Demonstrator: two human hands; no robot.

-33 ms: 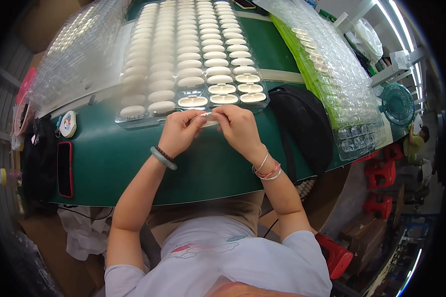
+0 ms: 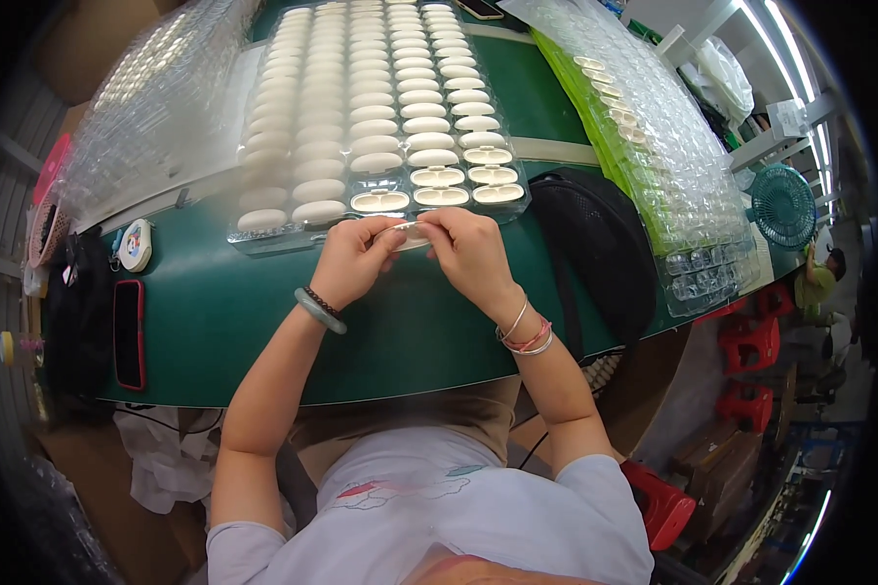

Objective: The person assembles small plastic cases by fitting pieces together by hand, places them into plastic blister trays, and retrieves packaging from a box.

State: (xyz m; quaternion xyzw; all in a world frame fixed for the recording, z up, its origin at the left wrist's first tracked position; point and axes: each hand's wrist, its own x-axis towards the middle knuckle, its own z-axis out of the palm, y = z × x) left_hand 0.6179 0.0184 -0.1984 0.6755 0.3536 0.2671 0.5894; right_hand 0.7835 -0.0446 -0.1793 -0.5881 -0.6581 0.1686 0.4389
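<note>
Between my two hands, just in front of the tray, is a small white oval case piece (image 2: 412,234), mostly hidden by fingers. My left hand (image 2: 353,255) pinches its left end between thumb and fingers. At the other end my right hand (image 2: 470,252) grips it the same way. Beyond them lies a clear plastic tray (image 2: 312,237) filled with rows of white oval cases (image 2: 373,143). Several in the nearest right rows, such as an uncovered case (image 2: 439,196), show hollow insides. One pocket of the third column, behind the nearest uncovered case, holds no case.
A black bag (image 2: 600,249) lies right of the tray. Stacked clear trays (image 2: 678,166) rest on green sheeting at the far right, and more clear trays (image 2: 156,107) at the left. A red-edged phone (image 2: 128,334) and a white round trinket (image 2: 135,245) lie left. A green fan (image 2: 782,206) stands right.
</note>
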